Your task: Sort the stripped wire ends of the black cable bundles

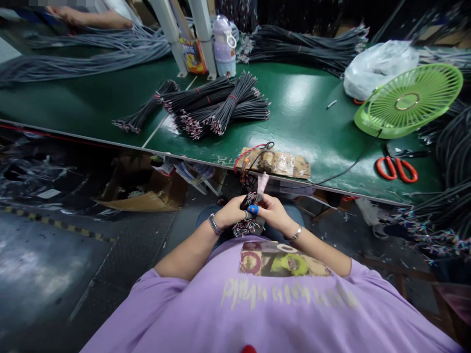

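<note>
In front of my lap, below the table edge, both hands meet around a bundle of short black wires [246, 227] with red and white stripped ends. My left hand [231, 212] is closed around the bundle from the left. From the right, my right hand [275, 214] closes on its upper part, and blue tape [252, 209] is wrapped round the thumb. The fingertips are partly hidden by the wires. Just beyond them, a pale pinkish strip [262, 182] hangs at the edge from a taped cardboard piece [290, 165] with red and black leads.
Tied bundles of black wires [221, 105] lie on the green table [301, 117]. To the right are red-handled scissors [396, 169], a green fan [408, 100] and a plastic bag [380, 66]. A bottle [224, 46] stands behind. A co-worker's arm [99, 19] shows at the far left.
</note>
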Available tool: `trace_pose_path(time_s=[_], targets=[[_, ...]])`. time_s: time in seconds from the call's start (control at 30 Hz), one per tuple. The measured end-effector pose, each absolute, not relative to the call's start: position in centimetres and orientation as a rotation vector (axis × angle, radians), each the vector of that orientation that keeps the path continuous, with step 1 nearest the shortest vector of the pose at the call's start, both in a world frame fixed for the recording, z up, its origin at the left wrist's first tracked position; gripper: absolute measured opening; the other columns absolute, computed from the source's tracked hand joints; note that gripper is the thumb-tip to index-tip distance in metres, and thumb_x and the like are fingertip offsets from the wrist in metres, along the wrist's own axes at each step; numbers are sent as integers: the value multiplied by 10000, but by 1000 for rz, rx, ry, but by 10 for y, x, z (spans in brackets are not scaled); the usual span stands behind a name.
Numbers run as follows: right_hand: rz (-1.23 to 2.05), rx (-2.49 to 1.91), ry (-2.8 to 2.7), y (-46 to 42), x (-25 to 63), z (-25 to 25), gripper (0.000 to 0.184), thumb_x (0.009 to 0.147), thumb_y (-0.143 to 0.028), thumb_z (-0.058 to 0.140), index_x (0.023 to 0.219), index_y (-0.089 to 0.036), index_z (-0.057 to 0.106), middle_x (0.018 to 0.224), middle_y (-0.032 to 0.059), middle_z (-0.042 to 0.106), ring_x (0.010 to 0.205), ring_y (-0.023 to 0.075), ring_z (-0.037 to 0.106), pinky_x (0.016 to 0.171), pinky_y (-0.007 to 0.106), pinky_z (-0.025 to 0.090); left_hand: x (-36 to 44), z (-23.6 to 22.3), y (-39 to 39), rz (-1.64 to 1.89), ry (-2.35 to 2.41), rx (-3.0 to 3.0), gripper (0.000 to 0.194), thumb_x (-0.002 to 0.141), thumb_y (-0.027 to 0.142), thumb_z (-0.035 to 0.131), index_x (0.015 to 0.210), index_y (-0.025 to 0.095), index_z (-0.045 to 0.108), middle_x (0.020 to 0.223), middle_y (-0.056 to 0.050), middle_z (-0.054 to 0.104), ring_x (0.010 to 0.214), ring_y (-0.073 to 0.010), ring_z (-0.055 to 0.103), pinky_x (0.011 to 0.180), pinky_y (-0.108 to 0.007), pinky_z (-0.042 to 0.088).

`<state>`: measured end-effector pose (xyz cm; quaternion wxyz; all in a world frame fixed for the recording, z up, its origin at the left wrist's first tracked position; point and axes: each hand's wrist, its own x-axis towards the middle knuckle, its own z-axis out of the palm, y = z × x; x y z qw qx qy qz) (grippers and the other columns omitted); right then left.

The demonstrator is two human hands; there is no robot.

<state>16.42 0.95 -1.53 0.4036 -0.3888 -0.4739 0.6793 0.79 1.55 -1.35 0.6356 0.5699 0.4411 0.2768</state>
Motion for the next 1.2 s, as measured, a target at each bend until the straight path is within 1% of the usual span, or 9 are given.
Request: trace_pose_path(time_s=[0.13, 0.27, 0.33, 0.43, 0.57, 0.7, 1.0, 1.1, 1.2], targets=[[1731, -983, -1170, 10, 167, -20, 293, 611, -382, 774, 751, -163, 641, 638, -18, 624, 527, 99, 529, 490, 215, 444, 6, -6, 14, 617, 948, 1181, 427, 598, 142, 713, 1008, 91, 605, 779, -31, 656, 631, -133, 591, 619, -262, 501], [1682, -1027, -1140, 12, 172, -26, 255, 643, -366, 756, 718, -152, 638, 620, -19, 610, 531, 88, 507, 494, 198, 395, 3, 1, 13, 643, 939, 1129, 334, 604, 273, 771, 840, 93, 620, 659, -26, 638, 584, -137, 598, 565, -247, 489], [1658, -1042, -1133, 12, 174, -28, 246, 649, -360, 752, 717, -152, 640, 624, -23, 604, 538, 84, 491, 511, 202, 390, 1, 0, 12, 663, 989, 1076, 343, 617, 363, 767, 766, 97, 608, 621, -35, 635, 535, -139, 596, 524, -249, 477], [1653, -991, -1170, 12, 175, -29, 241, 639, -351, 762, 730, -159, 650, 655, -26, 605, 577, 87, 500, 565, 215, 413, -1, -4, 12, 671, 1060, 1009, 387, 648, 454, 730, 755, 106, 597, 580, -34, 626, 475, -139, 578, 480, -255, 456], [1696, -970, -1143, 9, 178, -28, 251, 644, -346, 762, 777, -169, 643, 664, -30, 601, 567, 85, 510, 556, 214, 430, -2, -5, 12, 738, 1124, 1171, 344, 640, 418, 747, 671, 111, 594, 574, -7, 594, 516, -107, 540, 520, -228, 432], [1695, -994, -1080, 9, 180, -28, 257, 636, -333, 774, 766, -170, 624, 630, -37, 591, 538, 87, 515, 524, 211, 439, -2, -2, 12, 758, 1138, 1280, 315, 649, 396, 741, 668, 110, 611, 604, -5, 595, 568, -105, 525, 567, -227, 427], [1662, -850, -1334, 15, 184, -25, 186, 638, -271, 780, 757, -168, 681, 709, -5, 669, 689, 130, 606, 690, 259, 497, -4, -1, 11, 613, 1080, 1290, 288, 647, 360, 746, 667, 108, 609, 604, -2, 583, 555, -96, 497, 546, -219, 403], [1757, -845, -1196, 14, 185, -25, 207, 632, -242, 780, 798, -168, 681, 717, -4, 685, 638, 111, 602, 642, 239, 505, -2, 1, 11, 699, 1138, 1304, 273, 643, 337, 751, 681, 110, 605, 604, 1, 579, 555, -94, 490, 543, -218, 398], [1951, -768, -907, 12, 186, -27, 211, 682, -276, 741, 832, -154, 658, 743, 22, 708, 545, 86, 577, 577, 231, 516, 0, 4, 10, 788, 1150, 1336, 239, 667, 317, 730, 701, 115, 607, 618, 2, 579, 573, -98, 497, 568, -224, 408]])
